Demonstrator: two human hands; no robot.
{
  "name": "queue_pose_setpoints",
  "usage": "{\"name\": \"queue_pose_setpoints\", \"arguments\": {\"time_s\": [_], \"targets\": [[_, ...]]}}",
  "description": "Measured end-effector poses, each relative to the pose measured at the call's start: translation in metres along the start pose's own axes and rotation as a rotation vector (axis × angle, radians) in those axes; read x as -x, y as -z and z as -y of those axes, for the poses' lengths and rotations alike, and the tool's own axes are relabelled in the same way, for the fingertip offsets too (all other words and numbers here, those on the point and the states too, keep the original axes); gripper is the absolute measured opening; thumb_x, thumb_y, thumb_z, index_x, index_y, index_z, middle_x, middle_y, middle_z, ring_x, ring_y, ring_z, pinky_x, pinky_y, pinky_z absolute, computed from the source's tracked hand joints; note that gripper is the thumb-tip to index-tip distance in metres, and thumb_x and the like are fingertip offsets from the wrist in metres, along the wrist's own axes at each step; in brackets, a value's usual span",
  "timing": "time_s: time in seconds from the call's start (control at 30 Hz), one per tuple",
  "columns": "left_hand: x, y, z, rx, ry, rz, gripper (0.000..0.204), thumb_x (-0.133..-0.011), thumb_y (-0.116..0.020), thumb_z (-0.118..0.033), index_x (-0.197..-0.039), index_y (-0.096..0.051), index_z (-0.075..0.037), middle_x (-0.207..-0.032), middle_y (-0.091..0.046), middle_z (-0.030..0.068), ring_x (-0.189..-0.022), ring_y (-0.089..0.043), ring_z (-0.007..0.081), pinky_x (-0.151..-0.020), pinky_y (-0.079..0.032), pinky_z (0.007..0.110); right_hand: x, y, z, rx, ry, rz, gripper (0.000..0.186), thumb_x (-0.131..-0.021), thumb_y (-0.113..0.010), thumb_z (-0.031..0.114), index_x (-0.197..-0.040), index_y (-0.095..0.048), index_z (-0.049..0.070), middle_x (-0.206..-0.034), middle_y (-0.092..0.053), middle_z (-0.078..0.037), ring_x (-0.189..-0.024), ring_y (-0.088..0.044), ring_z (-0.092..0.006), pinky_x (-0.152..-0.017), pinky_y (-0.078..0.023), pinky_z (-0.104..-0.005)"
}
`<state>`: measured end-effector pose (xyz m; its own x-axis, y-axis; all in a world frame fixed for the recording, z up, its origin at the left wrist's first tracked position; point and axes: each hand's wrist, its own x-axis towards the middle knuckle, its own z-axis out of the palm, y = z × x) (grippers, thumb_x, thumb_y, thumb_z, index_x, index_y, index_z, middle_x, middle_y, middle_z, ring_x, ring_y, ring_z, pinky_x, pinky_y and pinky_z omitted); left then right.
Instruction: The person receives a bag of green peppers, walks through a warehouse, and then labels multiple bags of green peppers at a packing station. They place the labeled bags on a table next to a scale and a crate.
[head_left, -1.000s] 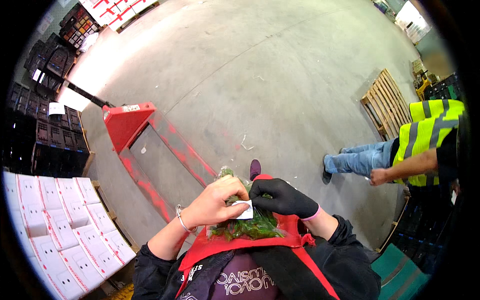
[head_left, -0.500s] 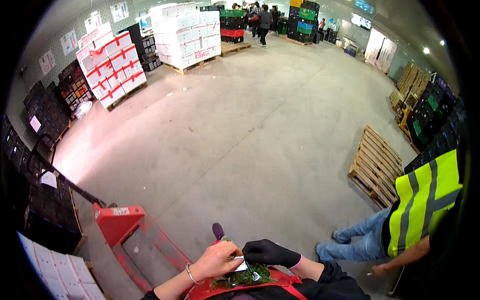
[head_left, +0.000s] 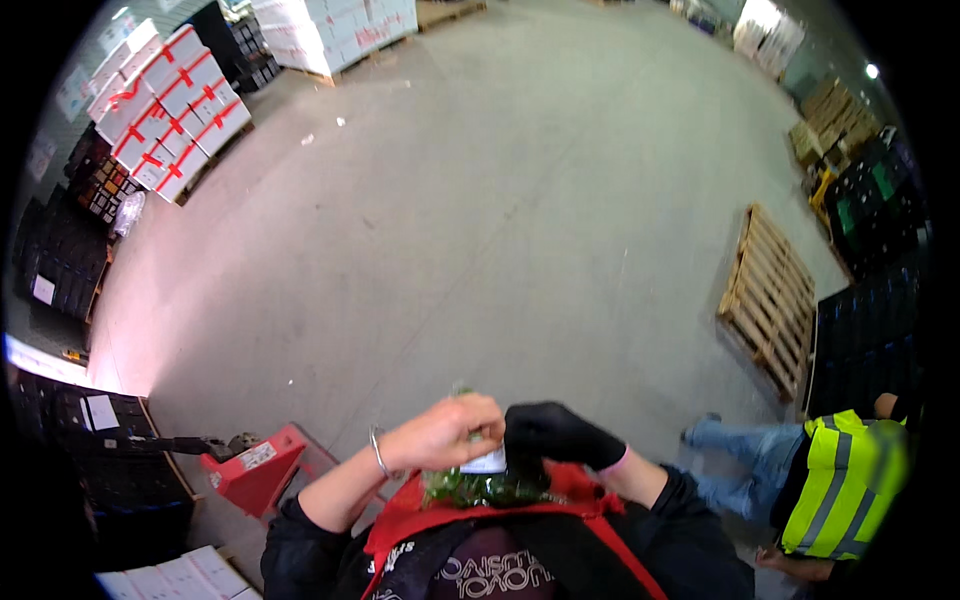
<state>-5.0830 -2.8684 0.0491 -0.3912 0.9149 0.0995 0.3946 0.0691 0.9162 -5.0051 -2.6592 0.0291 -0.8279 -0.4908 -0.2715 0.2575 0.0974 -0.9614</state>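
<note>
My left hand (head_left: 452,432), bare with a silver bangle at the wrist, is closed on the top of a clear bag of green leaves (head_left: 475,490) held against my body. My right hand (head_left: 555,432), in a black glove, is closed at the bag's top beside it. A white label (head_left: 483,462) shows just under my fingers, partly hidden by them. The bag rests over red fabric (head_left: 585,490) worn on my front.
A red pallet jack (head_left: 257,470) is at lower left near stacked black crates (head_left: 80,450). A wooden pallet (head_left: 768,295) lies at right. A person in a yellow vest (head_left: 835,490) is close at lower right. White boxes (head_left: 160,110) stand behind.
The view has shifted, showing more of the hall and less of the pallet jack. Both my hands stay on the bag. The person in the vest now appears lower in the picture.
</note>
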Motion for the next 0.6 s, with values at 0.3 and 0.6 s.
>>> {"name": "queue_pose_setpoints", "arguments": {"time_s": [0.3, 0.6], "targets": [[-0.159, 0.147, 0.092, 0.034, 0.108, -0.055, 0.013, -0.077, -0.066, -0.007, -0.085, -0.058, -0.001, -0.077, -0.056, 0.0093, -0.075, -0.056, 0.0241, -0.067, -0.046, 0.033, -0.150, 0.185, 0.018, 0.075, 0.120, -0.062, 0.012, -0.085, -0.062, 0.014, -0.086, -0.058, 0.002, -0.072, -0.051, -0.005, -0.069, -0.048, -0.0128, -0.065, -0.041, -0.0292], [-0.345, 0.280, 0.144, -0.046, 0.188, -0.113, 0.009, -0.074, -0.067, 0.000, -0.080, -0.060, -0.001, -0.077, -0.059, 0.0077, -0.075, -0.058, 0.0225, -0.067, -0.047, 0.032, -0.273, 0.392, 0.079, 0.078, 0.157, 0.017, 0.011, -0.086, -0.060, 0.012, -0.086, -0.058, 0.001, -0.073, -0.056, -0.006, -0.068, -0.051, -0.0126, -0.064, -0.043, -0.0297]]}}
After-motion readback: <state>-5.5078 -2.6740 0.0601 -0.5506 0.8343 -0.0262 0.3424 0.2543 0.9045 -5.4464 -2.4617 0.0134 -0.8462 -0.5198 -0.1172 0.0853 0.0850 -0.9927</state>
